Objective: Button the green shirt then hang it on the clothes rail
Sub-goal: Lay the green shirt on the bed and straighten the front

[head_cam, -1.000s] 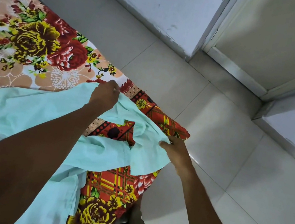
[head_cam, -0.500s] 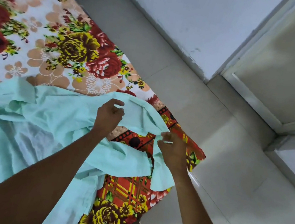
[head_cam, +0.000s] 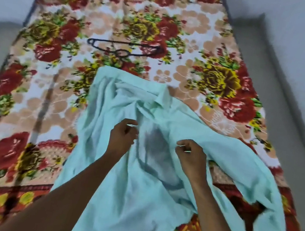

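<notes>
Floral bedspread (head_cam: pixel 38 80) carries the green shirt (head_cam: pixel 140 194) at its near edge; left hand (head_cam: pixel 122 137) and right hand (head_cam: pixel 191 157) pinch its fabric, hanger (head_cam: pixel 124 49) beyond.

No text, label, brand, number or sign is showing legibly anywhere in this blurred head view; the floral bedspread (head_cam: pixel 200 42) is carrying only printed flowers and border patterns, and nothing written is appearing on the green shirt (head_cam: pixel 144 194).
</notes>
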